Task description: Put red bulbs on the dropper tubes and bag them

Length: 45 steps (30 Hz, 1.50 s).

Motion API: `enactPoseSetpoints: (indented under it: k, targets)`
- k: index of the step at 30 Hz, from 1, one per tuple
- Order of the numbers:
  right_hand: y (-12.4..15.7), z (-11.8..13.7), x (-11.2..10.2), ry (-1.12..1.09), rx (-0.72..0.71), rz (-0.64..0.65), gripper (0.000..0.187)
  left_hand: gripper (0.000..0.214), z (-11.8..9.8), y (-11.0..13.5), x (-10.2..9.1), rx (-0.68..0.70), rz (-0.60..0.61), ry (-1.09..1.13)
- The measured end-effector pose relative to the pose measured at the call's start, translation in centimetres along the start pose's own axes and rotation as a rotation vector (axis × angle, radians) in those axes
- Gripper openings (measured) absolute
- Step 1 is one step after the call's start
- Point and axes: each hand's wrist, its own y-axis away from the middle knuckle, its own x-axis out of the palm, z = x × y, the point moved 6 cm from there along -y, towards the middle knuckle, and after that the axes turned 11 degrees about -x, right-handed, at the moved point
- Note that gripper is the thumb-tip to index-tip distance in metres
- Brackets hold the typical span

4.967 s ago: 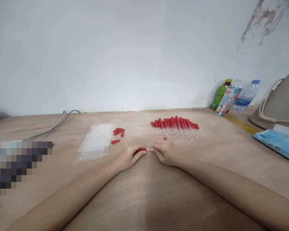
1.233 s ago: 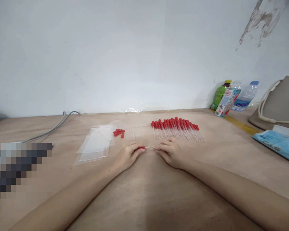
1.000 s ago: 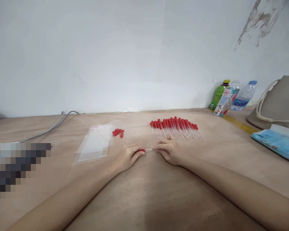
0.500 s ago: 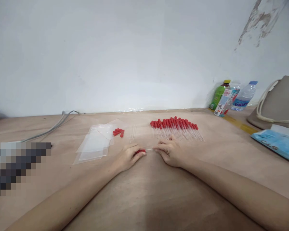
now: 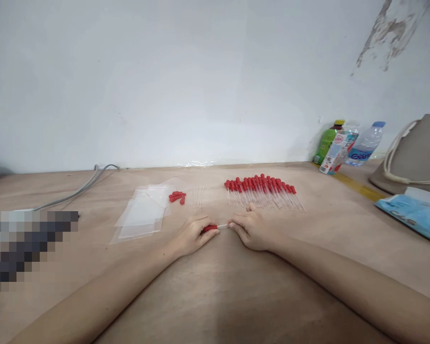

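Observation:
My left hand [image 5: 196, 234] pinches a red rubber dropper bulb [image 5: 210, 229] between thumb and fingers. From the bulb's right end a thin clear dropper tube [image 5: 222, 226] runs across to my right hand [image 5: 249, 228], whose fingertips are closed on its far end. Beyond my right hand lies a row of droppers [image 5: 260, 184], red bulbs to the back and clear tubes toward me. Several loose red bulbs [image 5: 177, 197] rest left of the middle. Beside them lie several bare clear tubes [image 5: 198, 197].
Clear plastic bags [image 5: 143, 212] overlap at the left, near a grey cable [image 5: 82, 188]. At the back right stand a green bottle [image 5: 326, 143], a carton [image 5: 333, 154] and a water bottle [image 5: 365, 145]. A blue packet [image 5: 412, 215] and a beige hat [image 5: 415, 148] are far right.
My fingers have shifted slightly on the dropper, and more of the red bulb now shows in my left hand. My right hand still holds the tube's end.

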Motion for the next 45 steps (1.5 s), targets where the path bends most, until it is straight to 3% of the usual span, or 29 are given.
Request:
enactPoseSetpoints:
  k: [13, 20, 22, 25, 30, 33, 38, 45]
  targets:
    - [-0.9, 0.3, 1.3, -0.136, 0.101, 0.096, 0.028, 0.019, 0.0, 0.0, 0.2, 0.066, -0.016, -0.018]
    - [-1.1, 0.3, -0.8, -0.142, 0.111, 0.136, 0.024, 0.018, 0.1, -0.2, -0.7, 0.031, -0.101, 0.009]
    - [-1.0, -0.7, -1.6, -0.175, 0.183, 0.155, 0.024, 0.028, 0.7, -0.3, -1.1, -0.020, -0.149, 0.022]
    - [-0.5, -3.8, -2.6, -0.234, 0.419, 0.147, 0.030, 0.036, 1.8, -0.5, -0.9, -0.122, -0.140, 0.030]
    - [-0.1, -9.8, -3.6, -0.040, 0.781, -0.050, 0.032, 0.014, 1.7, -0.7, -0.3, -0.094, -0.038, 0.032]
    - [-0.4, -11.7, -2.9, 0.096, 0.852, -0.078, 0.034, 0.013, 1.5, -0.8, -0.5, -0.081, -0.035, 0.029]
    - [-0.7, -12.2, -1.5, 0.191, 0.827, -0.070, 0.037, 0.013, 1.4, -0.8, -0.6, -0.069, -0.039, 0.028]
    - [-4.5, -7.5, 1.2, 0.230, 0.516, -0.109, 0.028, 0.013, 1.6, -0.9, -0.6, -0.076, -0.074, -0.013]
